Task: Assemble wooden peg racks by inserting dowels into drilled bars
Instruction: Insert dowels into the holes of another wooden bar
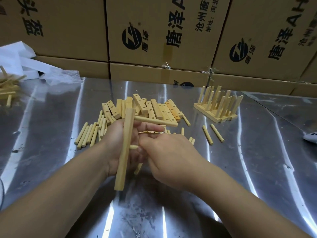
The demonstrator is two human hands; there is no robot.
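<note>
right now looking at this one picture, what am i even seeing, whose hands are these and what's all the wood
No machine here: these are a person's bare hands, filmed by a camera worn on their head, looking down. The left hand grips a drilled bar with one dowel sticking out of it. The right hand pinches a second dowel at the bar. On the metal table lie spare bars, loose dowels and finished racks.
</note>
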